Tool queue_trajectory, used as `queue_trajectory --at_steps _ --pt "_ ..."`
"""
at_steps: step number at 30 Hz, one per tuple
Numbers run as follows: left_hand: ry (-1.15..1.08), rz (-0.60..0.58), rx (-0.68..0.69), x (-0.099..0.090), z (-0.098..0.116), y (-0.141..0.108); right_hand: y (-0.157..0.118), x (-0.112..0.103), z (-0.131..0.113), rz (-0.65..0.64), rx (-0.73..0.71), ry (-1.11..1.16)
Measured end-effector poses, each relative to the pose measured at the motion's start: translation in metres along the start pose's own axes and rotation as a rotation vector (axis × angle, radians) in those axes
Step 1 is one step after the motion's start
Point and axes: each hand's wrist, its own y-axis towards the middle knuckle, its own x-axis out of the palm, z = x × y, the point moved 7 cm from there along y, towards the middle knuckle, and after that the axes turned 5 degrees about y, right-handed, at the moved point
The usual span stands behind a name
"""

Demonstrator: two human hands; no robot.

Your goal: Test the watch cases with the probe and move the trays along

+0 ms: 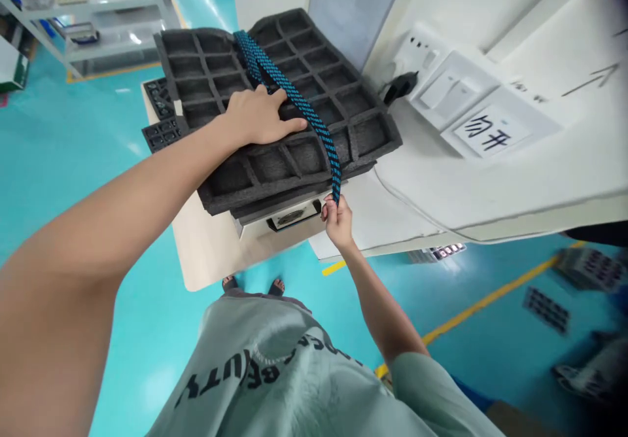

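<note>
A dark grey foam tray insert (314, 77) with a grid of square compartments lies tilted across the table edge. My left hand (258, 116) rests flat on the foam, with its fingertips close beside a blue and black braided strap (294, 100). The strap runs over the foam and hangs down past the near edge. My right hand (337, 221) pinches the strap's lower end just below the foam. A small white and black device (290, 216) shows beneath the foam, partly hidden.
Two smaller black foam pieces (163, 120) sit at the foam's left side on a light wood table (206, 244). A white panel (454, 90) with switches, a black plug and a sign stands to the right. Metal shelves (83, 21) stand beyond, and another person's shoe (579, 375) shows at lower right.
</note>
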Motion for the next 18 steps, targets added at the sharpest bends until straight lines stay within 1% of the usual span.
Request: queue_trajectory --at_steps 2,4,7,10,13,15,18 --pt "-0.045 0.008 0.005 0.002 0.002 -0.002 -0.005 0.003 0.017 0.029 -0.031 -0.082" --pt "-0.073 0.020 0.014 0.003 0.005 -0.005 -0.012 0.002 0.035 0.091 -0.030 -0.167" --pt "-0.082 0.048 0.021 0.003 0.009 -0.009 -0.023 0.000 0.064 0.174 0.027 -0.265" --pt "-0.112 0.054 0.011 0.004 0.011 -0.010 -0.030 0.000 0.084 0.218 0.070 -0.309" --pt "-0.154 0.044 0.001 0.007 0.011 -0.012 -0.028 0.007 0.093 0.280 0.100 -0.318" --pt "-0.176 0.050 0.008 0.009 0.012 -0.012 -0.024 0.017 0.094 0.327 0.117 -0.312" --pt "-0.141 0.078 0.062 0.009 0.017 -0.011 -0.021 0.032 0.091 0.354 0.131 -0.291"
